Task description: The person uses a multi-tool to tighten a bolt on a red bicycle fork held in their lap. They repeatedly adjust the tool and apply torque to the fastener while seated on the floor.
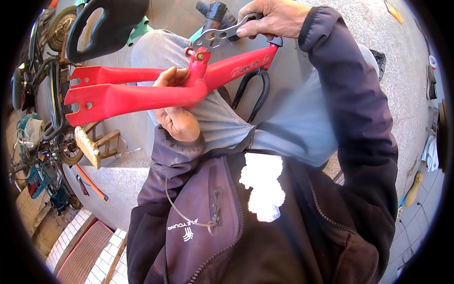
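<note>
A red bicycle frame (156, 96) lies across my lap, its two slotted prongs toward the left. My left hand (178, 124) is closed around the frame near where the prongs join, the thumb below and fingertips showing above. My right hand (274, 19) grips one end of a flat silver multi-hole wrench (220, 36). The wrench's other end is at the bolt (199, 56) on the short upright red tube; whether it is seated on the bolt I cannot tell. A black curved tube (263, 92) shows beneath the frame's right end.
Near the top left is a large black plastic part (105, 31) with a cut-out. Bicycles (52, 90) crowd the left side, beside a wooden stool with a worn yellowish pad (88, 146). An orange-handled tool (92, 183) lies on the floor. A black shoe (431, 83) is far right.
</note>
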{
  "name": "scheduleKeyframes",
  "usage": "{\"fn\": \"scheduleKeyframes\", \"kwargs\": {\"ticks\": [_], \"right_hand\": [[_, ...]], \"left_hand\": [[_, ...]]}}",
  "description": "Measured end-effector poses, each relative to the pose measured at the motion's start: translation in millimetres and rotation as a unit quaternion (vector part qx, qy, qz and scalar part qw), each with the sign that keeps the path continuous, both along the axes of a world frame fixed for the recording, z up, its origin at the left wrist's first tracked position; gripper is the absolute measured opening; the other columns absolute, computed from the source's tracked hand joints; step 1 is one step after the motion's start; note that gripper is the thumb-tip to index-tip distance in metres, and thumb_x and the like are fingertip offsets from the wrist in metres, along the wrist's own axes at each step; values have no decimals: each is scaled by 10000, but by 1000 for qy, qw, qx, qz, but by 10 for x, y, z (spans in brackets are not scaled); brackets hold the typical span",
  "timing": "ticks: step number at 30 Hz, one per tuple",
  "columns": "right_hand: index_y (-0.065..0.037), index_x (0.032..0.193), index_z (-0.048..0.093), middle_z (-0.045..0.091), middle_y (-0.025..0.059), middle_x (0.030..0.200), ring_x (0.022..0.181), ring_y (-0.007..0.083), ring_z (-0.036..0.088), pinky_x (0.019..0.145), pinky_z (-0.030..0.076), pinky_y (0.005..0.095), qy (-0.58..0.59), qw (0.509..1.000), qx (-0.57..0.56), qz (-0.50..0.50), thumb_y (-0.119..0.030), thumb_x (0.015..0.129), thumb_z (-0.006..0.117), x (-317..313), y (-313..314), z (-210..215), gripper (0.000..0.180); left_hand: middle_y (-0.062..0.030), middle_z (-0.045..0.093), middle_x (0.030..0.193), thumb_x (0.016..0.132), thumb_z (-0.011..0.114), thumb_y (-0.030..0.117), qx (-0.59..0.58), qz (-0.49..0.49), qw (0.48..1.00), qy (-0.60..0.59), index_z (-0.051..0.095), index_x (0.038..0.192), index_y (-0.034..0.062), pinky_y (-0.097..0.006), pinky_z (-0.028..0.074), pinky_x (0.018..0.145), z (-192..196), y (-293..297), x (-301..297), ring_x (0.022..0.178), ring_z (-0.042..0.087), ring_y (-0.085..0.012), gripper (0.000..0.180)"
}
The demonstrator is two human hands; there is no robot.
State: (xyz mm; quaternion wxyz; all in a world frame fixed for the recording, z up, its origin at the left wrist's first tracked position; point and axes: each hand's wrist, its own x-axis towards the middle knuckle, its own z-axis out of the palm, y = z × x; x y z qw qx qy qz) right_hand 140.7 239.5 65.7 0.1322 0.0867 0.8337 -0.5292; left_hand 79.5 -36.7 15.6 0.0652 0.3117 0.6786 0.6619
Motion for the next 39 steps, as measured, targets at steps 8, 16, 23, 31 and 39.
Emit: {"fn": "scheduleKeyframes", "kwargs": {"ticks": [8, 16, 23, 31, 39], "right_hand": [[-47, 757, 668, 586, -6, 614, 567, 92, 524, 514, 414, 276, -4, 997, 5, 79, -247, 833, 665, -210, 74, -11, 214], [-57, 807, 679, 608, -18, 663, 577, 74, 533, 521, 431, 242, -54, 992, -93, 73, -251, 847, 678, -288, 110, -207, 197], [-56, 890, 679, 637, -18, 739, 642, 65, 566, 576, 482, 235, -83, 985, -148, 41, -269, 864, 673, -218, 24, -451, 214], [-19, 903, 665, 641, 6, 738, 659, 79, 582, 602, 489, 250, -46, 985, -165, 2, -282, 871, 665, -165, -83, -459, 265], [-30, 926, 695, 646, 65, 733, 654, 166, 594, 620, 482, 302, 122, 986, 109, -35, -293, 861, 660, -173, -297, -346, 273]], "left_hand": [[-173, 588, 1072, 951, 385, 562, -12, 11, 1000, 3, 478, 1219, -60, -379, 458, 910, 19, 22, 0, 988, 581, -243, 684], [-168, 587, 1054, 949, 386, 566, -24, 20, 999, 11, 481, 1214, -58, -372, 461, 897, 16, 36, -15, 967, 580, -232, 684], [-163, 587, 1050, 949, 388, 561, -27, 18, 999, 10, 480, 1213, -52, -378, 462, 896, -19, 28, -39, 959, 581, -236, 673], [-163, 595, 1045, 964, 294, 578, 14, 6, 999, -30, 475, 1221, -40, -400, 454, 923, 163, -15, 12, 991, 590, -271, 694], [-175, 606, 966, 921, 305, 666, 0, -20, 1000, 15, 492, 1113, -27, -399, 453, 898, 146, 97, -36, 942, 597, -263, 742]]}}
